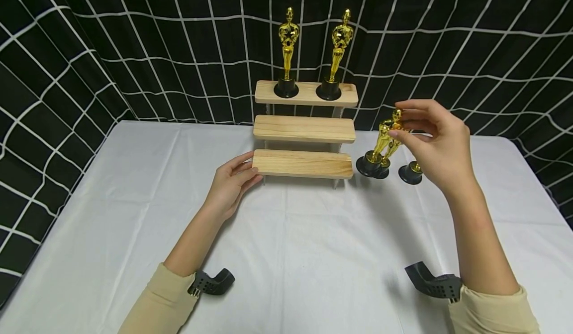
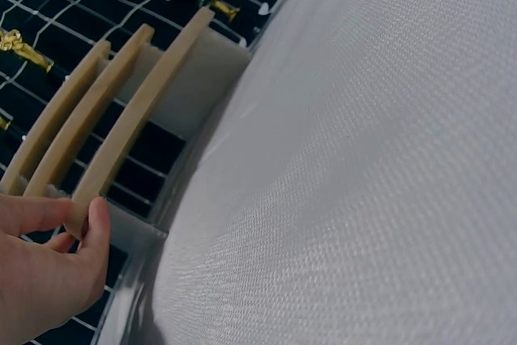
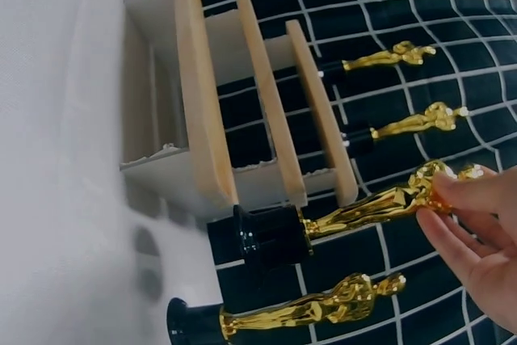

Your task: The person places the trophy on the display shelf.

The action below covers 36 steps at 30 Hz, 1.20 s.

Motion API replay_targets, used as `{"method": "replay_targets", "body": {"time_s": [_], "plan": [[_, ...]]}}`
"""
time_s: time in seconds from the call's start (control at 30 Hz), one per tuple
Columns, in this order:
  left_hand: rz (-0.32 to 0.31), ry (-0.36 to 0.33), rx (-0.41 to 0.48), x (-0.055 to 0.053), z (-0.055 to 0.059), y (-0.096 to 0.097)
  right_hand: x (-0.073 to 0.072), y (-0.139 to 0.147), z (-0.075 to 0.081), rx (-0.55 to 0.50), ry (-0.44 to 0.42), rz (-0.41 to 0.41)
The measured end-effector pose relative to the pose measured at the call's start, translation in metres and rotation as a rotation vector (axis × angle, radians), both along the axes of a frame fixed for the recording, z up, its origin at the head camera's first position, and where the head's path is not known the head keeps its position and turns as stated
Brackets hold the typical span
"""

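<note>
My right hand [image 1: 440,140] pinches a gold trophy statuette [image 3: 359,212] by its upper body between thumb and fingers. The statuette leans, and its black base appears raised off the table. My left hand [image 1: 230,182] grips the left end of the lowest board [image 1: 302,164] of a three-step wooden display stand. Two gold statuettes, a left one [image 1: 288,40] and a right one [image 1: 341,40], stand on the top board [image 1: 306,93]. Another statuette [image 3: 315,313] stands close to the held one, partly overlapped in the head view. My right hand hides most of a further statuette [image 1: 410,173].
A white cloth [image 1: 286,254] covers the table. Behind it and at the sides hangs a black curtain [image 1: 188,45] with a white grid. The middle board [image 1: 304,128] of the stand is bare. Black wrist mounts [image 1: 434,281] sit at both sleeves.
</note>
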<state>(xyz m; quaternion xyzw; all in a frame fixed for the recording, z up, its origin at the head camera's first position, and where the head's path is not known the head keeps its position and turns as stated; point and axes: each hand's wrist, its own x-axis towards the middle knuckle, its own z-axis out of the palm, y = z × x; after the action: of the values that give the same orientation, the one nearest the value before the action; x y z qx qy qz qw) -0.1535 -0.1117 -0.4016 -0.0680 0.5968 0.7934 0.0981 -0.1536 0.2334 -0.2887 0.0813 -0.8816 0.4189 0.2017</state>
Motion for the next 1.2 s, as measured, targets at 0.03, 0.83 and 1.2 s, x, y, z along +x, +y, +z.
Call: {"method": "replay_targets", "body": {"time_s": [0.03,0.83,1.2], "plan": [[0.000,-0.001,0.003,0.000,0.000,0.000,0.000,0.000,0.001,0.002,0.002,0.000],[0.006,0.006,-0.025,0.001,0.002,0.002,-0.004,-0.011,0.039,0.044,0.005,0.001],[0.008,-0.014,-0.013,0.000,0.002,0.002,-0.008,-0.021,0.047,0.027,0.022,0.044]]}}
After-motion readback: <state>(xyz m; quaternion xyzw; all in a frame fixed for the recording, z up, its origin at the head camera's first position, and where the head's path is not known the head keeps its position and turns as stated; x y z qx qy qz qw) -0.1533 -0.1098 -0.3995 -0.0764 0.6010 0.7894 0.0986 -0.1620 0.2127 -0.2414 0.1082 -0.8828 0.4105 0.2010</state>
